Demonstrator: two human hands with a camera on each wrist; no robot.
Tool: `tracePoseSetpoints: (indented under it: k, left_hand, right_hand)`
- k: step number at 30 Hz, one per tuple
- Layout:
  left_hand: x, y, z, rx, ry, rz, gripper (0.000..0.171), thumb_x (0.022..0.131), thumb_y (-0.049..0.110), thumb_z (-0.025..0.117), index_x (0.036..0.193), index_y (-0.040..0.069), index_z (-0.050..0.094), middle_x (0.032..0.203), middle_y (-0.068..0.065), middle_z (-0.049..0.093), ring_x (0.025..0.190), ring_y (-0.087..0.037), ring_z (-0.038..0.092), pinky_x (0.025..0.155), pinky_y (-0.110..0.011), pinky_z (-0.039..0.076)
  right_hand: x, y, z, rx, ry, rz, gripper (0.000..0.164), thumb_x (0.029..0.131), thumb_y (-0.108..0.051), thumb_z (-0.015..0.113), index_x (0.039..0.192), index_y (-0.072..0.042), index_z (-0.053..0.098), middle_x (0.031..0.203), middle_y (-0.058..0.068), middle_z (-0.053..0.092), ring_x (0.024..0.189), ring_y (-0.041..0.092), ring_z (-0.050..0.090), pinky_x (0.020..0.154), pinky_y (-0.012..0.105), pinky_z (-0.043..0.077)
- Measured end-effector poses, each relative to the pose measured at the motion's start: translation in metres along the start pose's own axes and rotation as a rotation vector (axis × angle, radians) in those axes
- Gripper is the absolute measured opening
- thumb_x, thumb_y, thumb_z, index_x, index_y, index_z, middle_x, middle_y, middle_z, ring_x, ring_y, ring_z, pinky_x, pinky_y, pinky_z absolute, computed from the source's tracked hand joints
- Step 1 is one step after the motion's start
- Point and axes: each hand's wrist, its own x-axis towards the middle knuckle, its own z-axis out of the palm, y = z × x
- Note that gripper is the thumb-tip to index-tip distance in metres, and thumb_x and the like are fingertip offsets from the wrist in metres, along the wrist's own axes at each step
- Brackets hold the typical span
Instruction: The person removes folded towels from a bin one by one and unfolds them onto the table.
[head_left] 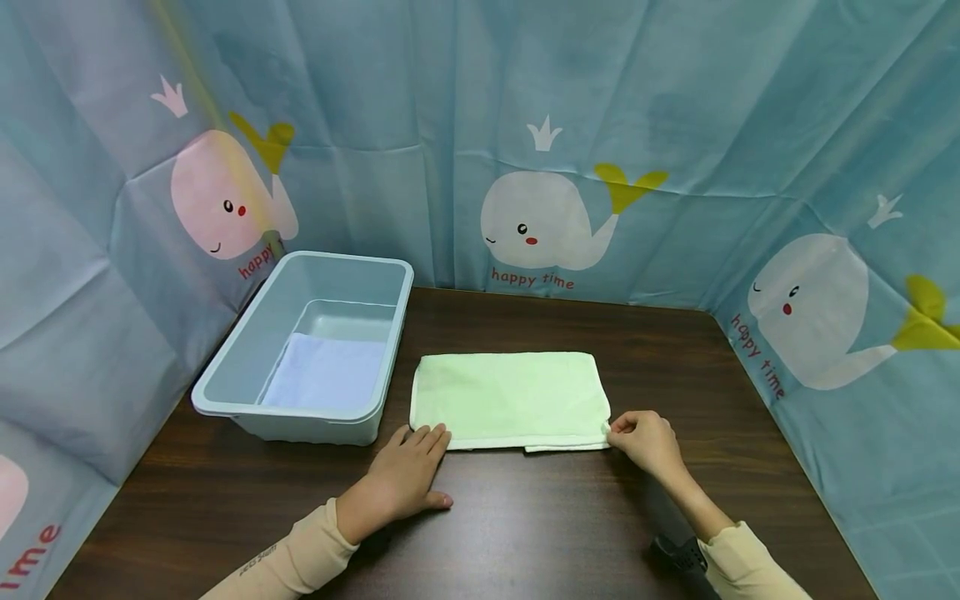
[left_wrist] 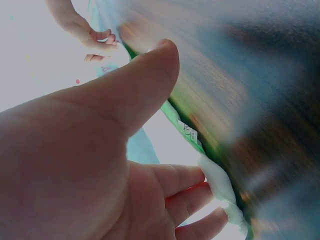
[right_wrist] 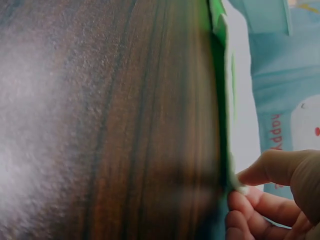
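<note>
- Green towel (head_left: 510,396) is lying folded on the table (head_left: 525,517), just right of the tub (head_left: 307,427).
- Left hand (head_left: 405,477) is resting on its near, tub-side corner, fingers straight, probably steadying it.
- Right hand (head_left: 648,443) is pinching the near corner away from the tub, seemingly controlling that edge.
- Inside the tub, pale cloth (head_left: 326,373) is lying flat.

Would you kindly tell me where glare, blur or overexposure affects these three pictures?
Head view: fairly sharp, soft sheen on the table between the left hand and right hand; left wrist view: upper left overexposed, table blurred; right wrist view: glare on the table at left, top of the green cloth washed nearly white.
</note>
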Motion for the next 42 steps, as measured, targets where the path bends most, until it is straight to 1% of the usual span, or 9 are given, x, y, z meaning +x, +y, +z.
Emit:
tracePoseSetpoints:
  k: [7, 14, 19, 26, 33, 35, 37, 39, 42]
  left_hand:
    - [0.001, 0.000, 0.000, 0.009, 0.004, 0.000, 0.089, 0.081, 0.059, 0.070, 0.148, 0.006, 0.044, 0.156, -0.009, 0.043, 0.144, -0.027, 0.043, 0.120, -0.048, 0.030]
    - [0.000, 0.000, 0.000, -0.009, -0.003, -0.008, 0.089, 0.082, 0.058, 0.071, 0.148, 0.006, 0.043, 0.157, -0.010, 0.042, 0.145, -0.028, 0.041, 0.120, -0.049, 0.029]
    - [0.000, 0.000, 0.000, -0.019, -0.004, -0.011, 0.089, 0.082, 0.058, 0.071, 0.149, 0.005, 0.043, 0.157, -0.010, 0.042, 0.145, -0.029, 0.041, 0.120, -0.049, 0.029]
    - [0.000, 0.000, -0.001, -0.020, -0.002, -0.008, 0.089, 0.082, 0.058, 0.071, 0.148, 0.005, 0.043, 0.157, -0.010, 0.042, 0.145, -0.029, 0.040, 0.120, -0.049, 0.029]
    - [-0.001, -0.002, 0.001, -0.019, -0.009, -0.011, 0.090, 0.082, 0.058, 0.070, 0.149, 0.006, 0.042, 0.158, -0.010, 0.040, 0.147, -0.029, 0.038, 0.121, -0.049, 0.028]
    - [-0.002, -0.002, 0.003, -0.019, -0.005, -0.010, 0.090, 0.083, 0.059, 0.070, 0.150, 0.006, 0.041, 0.159, -0.010, 0.038, 0.148, -0.029, 0.037, 0.121, -0.049, 0.028]
    - [-0.004, -0.004, 0.004, -0.026, 0.006, -0.005, 0.091, 0.082, 0.059, 0.070, 0.151, 0.007, 0.040, 0.161, -0.010, 0.036, 0.149, -0.029, 0.035, 0.121, -0.050, 0.028]
    - [-0.006, -0.005, 0.006, -0.033, 0.023, 0.003, 0.092, 0.082, 0.060, 0.070, 0.152, 0.007, 0.039, 0.162, -0.009, 0.034, 0.150, -0.029, 0.032, 0.121, -0.051, 0.028]
    - [-0.013, -0.004, 0.006, -0.035, 0.045, 0.017, 0.094, 0.081, 0.061, 0.070, 0.153, 0.008, 0.037, 0.163, -0.009, 0.032, 0.151, -0.029, 0.030, 0.121, -0.052, 0.029]
  right_hand:
    - [-0.002, -0.003, -0.003, -0.071, -0.042, 0.030, 0.007, 0.077, -0.021, 0.073, 0.072, -0.016, 0.071, 0.068, -0.003, 0.065, 0.058, 0.014, 0.051, 0.051, 0.029, 0.038]
    - [-0.005, -0.010, -0.006, -0.158, -0.080, 0.002, 0.025, 0.072, -0.019, 0.072, 0.056, -0.017, 0.052, 0.055, -0.005, 0.044, 0.052, 0.014, 0.041, 0.046, 0.028, 0.027]
    - [-0.006, -0.013, -0.007, -0.186, -0.096, -0.010, 0.026, 0.072, -0.018, 0.073, 0.056, -0.017, 0.052, 0.055, -0.006, 0.044, 0.053, 0.014, 0.042, 0.047, 0.028, 0.028]
    - [-0.005, -0.014, -0.010, -0.170, -0.117, -0.017, 0.025, 0.073, -0.017, 0.074, 0.058, -0.015, 0.054, 0.057, -0.004, 0.046, 0.054, 0.015, 0.044, 0.049, 0.028, 0.031]
    - [-0.002, -0.015, -0.011, -0.156, -0.149, -0.035, 0.032, 0.074, -0.016, 0.074, 0.056, -0.015, 0.047, 0.055, -0.006, 0.037, 0.053, 0.012, 0.038, 0.049, 0.026, 0.027]
    - [-0.001, -0.015, -0.012, -0.174, -0.161, -0.033, 0.031, 0.075, -0.018, 0.075, 0.057, -0.015, 0.049, 0.055, -0.005, 0.040, 0.053, 0.013, 0.039, 0.049, 0.026, 0.028]
    - [0.000, -0.018, -0.015, -0.198, -0.161, -0.029, 0.026, 0.076, -0.021, 0.077, 0.062, -0.014, 0.055, 0.058, -0.003, 0.047, 0.055, 0.014, 0.044, 0.049, 0.028, 0.031]
    - [0.000, -0.023, -0.020, -0.230, -0.132, -0.034, 0.022, 0.076, -0.025, 0.079, 0.068, -0.014, 0.061, 0.062, -0.001, 0.055, 0.056, 0.016, 0.048, 0.048, 0.029, 0.035]
    - [0.002, -0.035, -0.026, -0.258, -0.069, -0.068, 0.023, 0.077, -0.029, 0.082, 0.077, -0.013, 0.066, 0.066, 0.001, 0.062, 0.056, 0.017, 0.051, 0.047, 0.031, 0.037]
